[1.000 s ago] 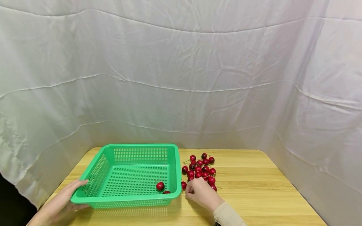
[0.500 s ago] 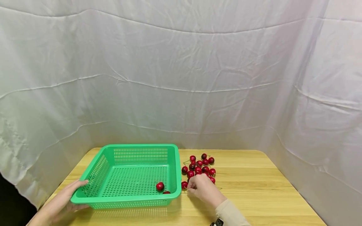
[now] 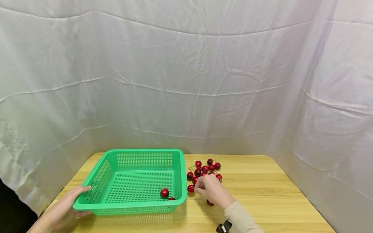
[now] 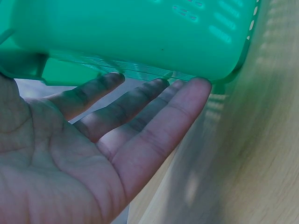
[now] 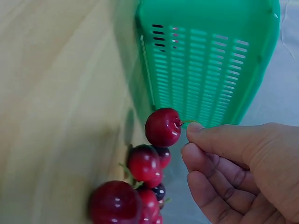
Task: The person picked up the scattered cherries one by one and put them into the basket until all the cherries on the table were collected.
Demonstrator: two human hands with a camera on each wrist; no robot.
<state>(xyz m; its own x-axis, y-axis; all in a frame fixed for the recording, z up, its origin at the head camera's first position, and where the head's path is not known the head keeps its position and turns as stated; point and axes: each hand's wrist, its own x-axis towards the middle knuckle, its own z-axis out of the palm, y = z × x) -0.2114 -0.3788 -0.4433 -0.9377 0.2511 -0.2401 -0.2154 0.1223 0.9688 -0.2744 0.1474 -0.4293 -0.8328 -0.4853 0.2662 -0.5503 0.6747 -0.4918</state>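
A green plastic basket (image 3: 128, 206) stands on the left of the table, with two red cherries inside, one of them a cherry (image 3: 164, 193) near its right end. My left hand (image 3: 62, 207) grips its left front corner, thumb over the rim; in the left wrist view the fingers (image 4: 159, 130) stretch out against its underside. Between thumb and index finger my right hand (image 3: 212, 191) pinches the thin stem of a dark red cherry (image 5: 162, 127). That cherry hangs beside the basket's right wall, above the tabletop. Part of the cherry pile (image 3: 205, 168) is hidden behind this hand.
A loose cherry (image 3: 210, 203) lies below the right wrist, nearer the front edge than the pile. Bare wooden tabletop (image 3: 262, 194) stretches to the right. A pale curtain (image 3: 186, 81) hangs behind and along both sides.
My right hand has shifted slightly right and away from me, with the stemmed cherry at its fingertips. One cherry now shows apart from the pile, under the wrist. The left hand stays put.
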